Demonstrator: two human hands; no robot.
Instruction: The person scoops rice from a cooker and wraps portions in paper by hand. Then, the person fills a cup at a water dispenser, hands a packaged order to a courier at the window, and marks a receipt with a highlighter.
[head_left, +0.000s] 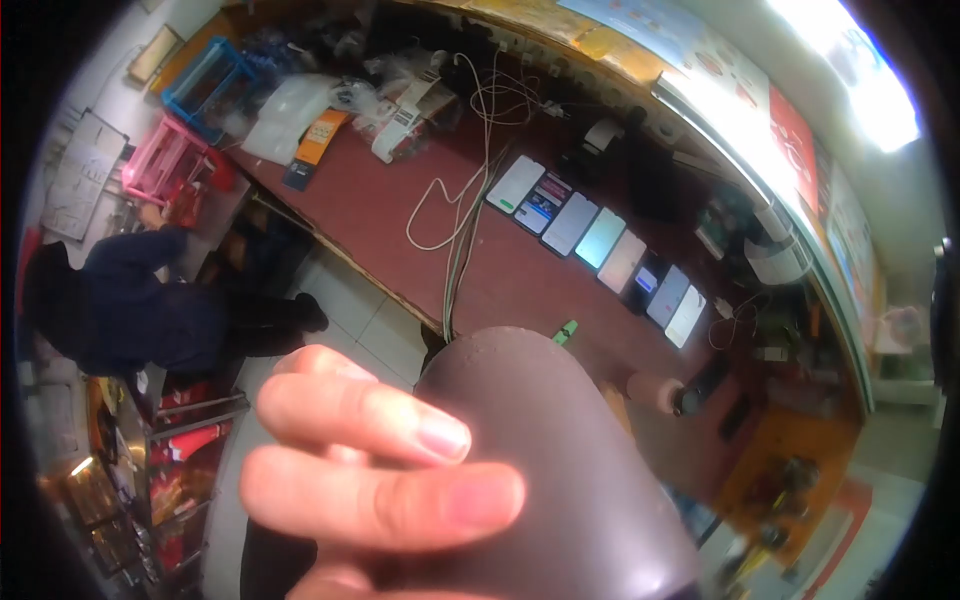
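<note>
Close to the camera, my left hand (385, 460) is closed against the side of a large, smooth, dark brown-grey cylindrical object (550, 470). Two fingertips with their nails show on its near surface; the rest of the hand is partly cut off at the bottom edge. The object's lower end is out of frame. Beyond it, several phones with lit screens (597, 240) lie in a slanting row on the reddish table (370, 215). A small green item (566, 332) is just past the object's top. My right hand is not in view.
Pale cables (462, 210) loop across the table. Plastic bags (285, 115) and an orange-and-black box (315, 148) lie at its back left. A person in dark clothes (150, 295) is at the left, near a pink basket (165, 160). A pinkish cylinder (652, 390) stands at the right.
</note>
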